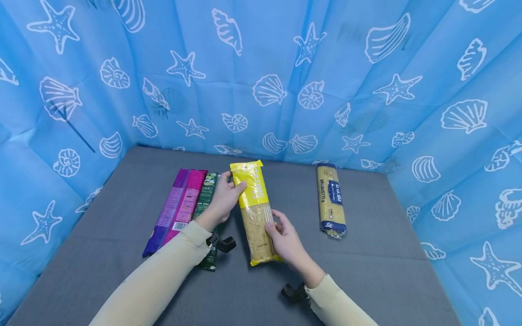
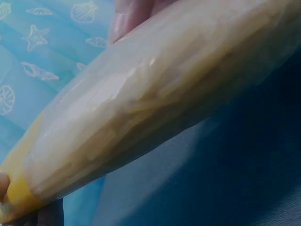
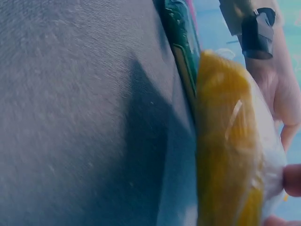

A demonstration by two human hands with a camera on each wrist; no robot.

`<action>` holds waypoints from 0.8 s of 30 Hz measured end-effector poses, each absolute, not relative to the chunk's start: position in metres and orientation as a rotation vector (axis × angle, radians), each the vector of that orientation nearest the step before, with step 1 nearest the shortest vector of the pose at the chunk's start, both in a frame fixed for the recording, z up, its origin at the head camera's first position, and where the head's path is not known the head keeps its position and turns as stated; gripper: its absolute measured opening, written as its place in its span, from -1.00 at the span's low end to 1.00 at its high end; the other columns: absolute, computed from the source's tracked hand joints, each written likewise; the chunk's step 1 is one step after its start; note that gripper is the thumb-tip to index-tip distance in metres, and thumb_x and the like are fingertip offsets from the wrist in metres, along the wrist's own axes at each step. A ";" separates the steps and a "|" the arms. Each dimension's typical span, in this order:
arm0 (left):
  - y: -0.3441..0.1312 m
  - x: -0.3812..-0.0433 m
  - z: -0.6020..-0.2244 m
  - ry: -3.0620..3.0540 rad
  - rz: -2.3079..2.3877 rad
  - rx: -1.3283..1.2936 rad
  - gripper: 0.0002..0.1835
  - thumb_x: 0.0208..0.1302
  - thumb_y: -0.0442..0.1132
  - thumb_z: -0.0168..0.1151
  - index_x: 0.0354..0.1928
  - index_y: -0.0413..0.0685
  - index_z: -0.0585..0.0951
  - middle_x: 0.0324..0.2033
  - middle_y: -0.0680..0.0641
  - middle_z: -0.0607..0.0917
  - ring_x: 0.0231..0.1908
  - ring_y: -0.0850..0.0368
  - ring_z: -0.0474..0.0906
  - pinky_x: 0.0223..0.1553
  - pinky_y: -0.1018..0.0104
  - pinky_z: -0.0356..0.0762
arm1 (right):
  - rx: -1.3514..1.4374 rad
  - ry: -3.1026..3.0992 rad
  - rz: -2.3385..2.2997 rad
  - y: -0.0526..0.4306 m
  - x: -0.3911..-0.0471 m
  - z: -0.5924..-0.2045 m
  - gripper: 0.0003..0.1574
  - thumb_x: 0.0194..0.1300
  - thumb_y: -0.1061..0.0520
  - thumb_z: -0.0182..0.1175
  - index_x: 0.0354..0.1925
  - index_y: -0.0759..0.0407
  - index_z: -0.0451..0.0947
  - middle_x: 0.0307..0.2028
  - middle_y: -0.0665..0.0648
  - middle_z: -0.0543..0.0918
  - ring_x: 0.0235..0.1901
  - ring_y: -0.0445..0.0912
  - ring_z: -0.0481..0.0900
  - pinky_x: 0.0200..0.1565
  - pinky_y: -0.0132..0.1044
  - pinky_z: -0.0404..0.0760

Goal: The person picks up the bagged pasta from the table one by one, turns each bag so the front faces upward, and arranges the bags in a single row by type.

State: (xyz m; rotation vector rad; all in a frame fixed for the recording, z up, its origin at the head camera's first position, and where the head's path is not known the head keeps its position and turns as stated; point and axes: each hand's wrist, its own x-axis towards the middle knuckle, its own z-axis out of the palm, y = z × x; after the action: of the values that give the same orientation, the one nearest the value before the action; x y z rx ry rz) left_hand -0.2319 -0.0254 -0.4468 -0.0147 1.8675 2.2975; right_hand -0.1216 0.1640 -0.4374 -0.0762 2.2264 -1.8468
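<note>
I'm gripping the yellow pack (image 1: pixel 254 217) over the mid table (image 1: pixel 379 276), left hand (image 1: pixel 222 199) far, right hand (image 1: pixel 287 240) near; setting it down is seemingly remaining, while the purple pack (image 1: pixel 177 203) and green pack (image 1: pixel 205 190) are already lying together left, spaghetti (image 1: pixel 330 201) apart right.

Head view bright; wrist views dim, soft. Left wrist: packet (image 2: pixel 136 106) glaring toward ten o'clock; right: table (image 3: pixel 75 113) shadowed toward six.

Room for a hand btwn yellow pkt (image 1: pixel 256 226) & spaghetti (image 1: pixel 329 208), beyond R hand (image 1: pixel 290 242); purple (image 1: pixel 179 206) & green (image 1: pixel 207 192) pkts block L; curtain (image 1: pixel 253 131) at back.
</note>
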 end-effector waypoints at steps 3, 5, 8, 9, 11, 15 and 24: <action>-0.024 -0.230 -0.453 1.909 2.283 -0.012 -0.39 0.47 -0.20 0.06 0.41 0.01 0.03 0.09 -0.20 0.53 0.04 -0.04 0.57 0.01 0.11 0.56 | -0.059 2.264 -1.844 0.160 -0.119 -0.433 -0.41 0.53 0.20 -0.08 0.43 0.26 0.06 -0.09 0.29 0.58 -0.16 0.06 0.61 -0.19 -0.08 0.63; -0.023 -0.229 -0.457 1.949 2.259 0.002 -0.36 0.47 -0.16 0.04 0.44 0.04 0.00 0.13 -0.18 0.51 0.07 -0.01 0.54 0.05 0.10 0.54 | -0.036 2.280 -1.851 0.159 -0.118 -0.433 -0.41 0.52 0.21 -0.07 0.42 0.26 0.08 -0.07 0.30 0.56 -0.14 0.06 0.60 -0.18 -0.08 0.63; -0.021 -0.225 -0.462 2.005 2.207 0.035 -0.31 0.48 -0.12 0.03 0.48 0.11 -0.06 0.17 -0.14 0.49 0.09 0.02 0.53 0.07 0.10 0.52 | 0.003 2.276 -1.875 0.158 -0.119 -0.434 -0.41 0.51 0.22 -0.06 0.42 0.25 0.09 -0.04 0.32 0.55 -0.11 0.06 0.60 -0.18 -0.07 0.63; -0.020 -0.224 -0.463 2.017 2.193 0.051 -0.29 0.48 -0.11 0.03 0.49 0.14 -0.09 0.18 -0.13 0.48 0.09 0.03 0.53 0.06 0.10 0.52 | 0.014 2.277 -1.879 0.159 -0.119 -0.435 -0.41 0.51 0.22 -0.05 0.41 0.24 0.10 -0.03 0.32 0.55 -0.11 0.06 0.60 -0.17 -0.07 0.63; -0.018 -0.221 -0.465 2.027 2.176 0.102 -0.25 0.48 -0.12 0.03 0.51 0.18 -0.15 0.21 -0.12 0.45 0.10 0.01 0.52 0.06 0.08 0.52 | 0.024 2.272 -1.892 0.160 -0.121 -0.438 -0.41 0.50 0.22 -0.05 0.41 0.24 0.10 -0.03 0.32 0.55 -0.11 0.05 0.60 -0.18 -0.07 0.64; -0.014 -0.215 -0.466 2.032 2.149 0.198 -0.20 0.48 -0.15 0.04 0.52 0.25 -0.22 0.25 -0.14 0.41 0.12 -0.06 0.50 0.06 0.05 0.52 | 0.034 2.271 -1.921 0.166 -0.128 -0.451 -0.41 0.50 0.22 -0.04 0.41 0.22 0.11 -0.05 0.31 0.56 -0.14 0.06 0.61 -0.21 -0.08 0.64; 0.006 -0.198 -0.474 2.258 1.935 0.351 -0.17 0.45 -0.06 0.08 0.53 0.14 -0.20 0.16 -0.14 0.43 -0.11 0.06 0.60 -0.15 0.14 0.59 | 0.060 2.377 -1.976 0.181 -0.145 -0.470 -0.44 0.52 0.15 -0.04 0.40 0.15 0.14 -0.05 0.33 0.56 -0.16 0.07 0.63 -0.24 -0.10 0.66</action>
State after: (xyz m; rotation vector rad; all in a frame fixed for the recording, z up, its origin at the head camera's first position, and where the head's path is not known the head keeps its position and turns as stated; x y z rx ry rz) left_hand -0.1985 0.0060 -0.4738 0.3514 2.2578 1.9354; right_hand -0.1447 0.1811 -0.4702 0.0600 2.3770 -1.9756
